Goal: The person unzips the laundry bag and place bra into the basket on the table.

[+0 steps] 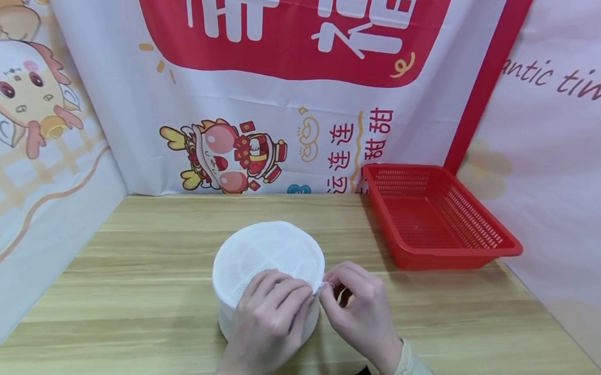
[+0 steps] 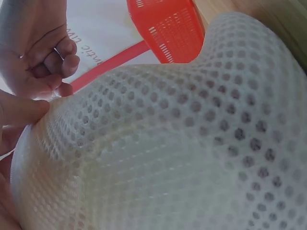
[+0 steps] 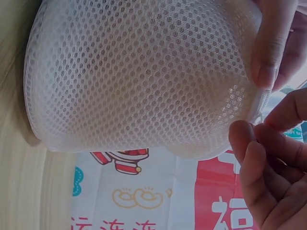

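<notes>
A white mesh laundry bag [image 1: 255, 255], round like a drum, stands upright on the wooden table. My left hand [image 1: 271, 316] lies over its near side and grips the top rim, thumb and fingers on the edge. Just to the right, my right hand [image 1: 363, 309] pinches a small piece at that rim, seemingly the pull of the zipper [image 3: 262, 101]; the fingertips hide most of it. Up close, the left wrist view shows the soft honeycomb mesh wall [image 2: 192, 143] dented inward.
A red plastic basket [image 1: 449, 253] with slotted sides stands at the table's back right. Printed cloths [image 1: 295, 86] hang behind and on both sides. Bare wood-grain tabletop [image 1: 132, 287] lies left of the bag.
</notes>
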`<state>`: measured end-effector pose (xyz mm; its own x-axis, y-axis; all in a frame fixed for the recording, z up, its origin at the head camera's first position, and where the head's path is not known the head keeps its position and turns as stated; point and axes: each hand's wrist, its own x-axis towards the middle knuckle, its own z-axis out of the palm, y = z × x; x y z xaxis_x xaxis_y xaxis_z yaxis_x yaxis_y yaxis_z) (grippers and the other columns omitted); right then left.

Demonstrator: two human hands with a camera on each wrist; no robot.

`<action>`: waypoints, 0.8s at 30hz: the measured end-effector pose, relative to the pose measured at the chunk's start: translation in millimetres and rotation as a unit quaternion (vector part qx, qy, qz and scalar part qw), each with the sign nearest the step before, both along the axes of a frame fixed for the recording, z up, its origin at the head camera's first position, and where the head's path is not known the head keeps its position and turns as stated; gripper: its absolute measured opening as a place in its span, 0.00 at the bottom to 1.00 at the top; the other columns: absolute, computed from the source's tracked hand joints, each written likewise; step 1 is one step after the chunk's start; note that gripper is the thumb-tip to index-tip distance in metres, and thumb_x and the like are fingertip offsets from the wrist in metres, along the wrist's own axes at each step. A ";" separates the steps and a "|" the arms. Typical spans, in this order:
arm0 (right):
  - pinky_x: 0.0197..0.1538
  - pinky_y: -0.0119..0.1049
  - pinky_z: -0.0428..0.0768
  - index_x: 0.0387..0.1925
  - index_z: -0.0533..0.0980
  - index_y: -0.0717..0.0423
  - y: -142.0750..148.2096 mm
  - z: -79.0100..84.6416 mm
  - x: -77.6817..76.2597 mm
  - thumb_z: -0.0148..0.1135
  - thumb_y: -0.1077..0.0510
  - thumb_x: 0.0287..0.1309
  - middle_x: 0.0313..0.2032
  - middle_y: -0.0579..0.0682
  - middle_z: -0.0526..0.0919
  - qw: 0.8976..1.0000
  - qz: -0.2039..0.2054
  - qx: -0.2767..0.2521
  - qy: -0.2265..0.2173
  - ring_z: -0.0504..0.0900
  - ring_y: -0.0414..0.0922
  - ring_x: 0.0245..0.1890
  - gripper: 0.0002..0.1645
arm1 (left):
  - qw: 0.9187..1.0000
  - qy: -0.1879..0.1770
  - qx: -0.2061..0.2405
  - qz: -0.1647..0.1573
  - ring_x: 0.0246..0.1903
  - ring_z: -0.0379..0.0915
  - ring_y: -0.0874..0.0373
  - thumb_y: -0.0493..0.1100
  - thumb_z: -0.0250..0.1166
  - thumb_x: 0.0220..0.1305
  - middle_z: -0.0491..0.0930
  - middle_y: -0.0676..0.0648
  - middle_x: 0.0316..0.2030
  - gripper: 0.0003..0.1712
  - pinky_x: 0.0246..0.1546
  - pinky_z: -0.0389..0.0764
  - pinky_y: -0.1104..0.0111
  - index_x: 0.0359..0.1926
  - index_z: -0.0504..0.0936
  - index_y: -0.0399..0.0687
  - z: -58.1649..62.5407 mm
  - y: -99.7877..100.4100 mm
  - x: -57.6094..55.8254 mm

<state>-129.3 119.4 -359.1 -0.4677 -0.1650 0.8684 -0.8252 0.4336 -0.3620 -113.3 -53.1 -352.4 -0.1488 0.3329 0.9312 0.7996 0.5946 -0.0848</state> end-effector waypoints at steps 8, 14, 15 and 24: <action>0.19 0.21 0.73 0.19 0.74 0.53 -4.2 0.8 3.1 0.59 0.74 0.41 0.26 0.47 0.80 0.998 0.057 0.005 0.026 0.73 0.32 0.20 0.12 | 1.000 -0.005 0.011 0.018 0.32 0.77 0.51 0.41 0.57 0.64 0.82 0.49 0.31 0.12 0.42 0.77 0.56 0.30 0.85 0.41 -2.4 0.1 0.5; 0.19 0.20 0.72 0.19 0.73 0.56 -8.0 13.8 8.5 0.57 0.76 0.38 0.25 0.49 0.79 0.996 0.083 0.005 0.037 0.73 0.34 0.19 0.13 | 0.999 0.014 0.022 0.023 0.31 0.77 0.51 0.40 0.57 0.65 0.82 0.49 0.29 0.14 0.40 0.77 0.57 0.28 0.85 0.41 1.5 0.8 0.9; 0.19 0.20 0.72 0.19 0.73 0.56 -8.2 14.7 8.8 0.57 0.76 0.38 0.25 0.49 0.79 0.996 0.086 0.006 0.038 0.73 0.34 0.19 0.13 | 0.999 0.014 0.024 0.024 0.31 0.77 0.51 0.40 0.56 0.66 0.82 0.49 0.29 0.14 0.39 0.77 0.57 0.28 0.85 0.41 1.9 0.9 1.0; 0.19 0.20 0.71 0.22 0.77 0.54 -4.0 4.0 0.8 0.60 0.73 0.40 0.26 0.46 0.79 0.997 0.067 0.020 0.040 0.74 0.36 0.19 0.11 | 0.999 0.003 0.023 0.031 0.32 0.77 0.50 0.40 0.56 0.66 0.83 0.48 0.29 0.14 0.41 0.78 0.57 0.28 0.86 0.41 0.1 0.7 0.0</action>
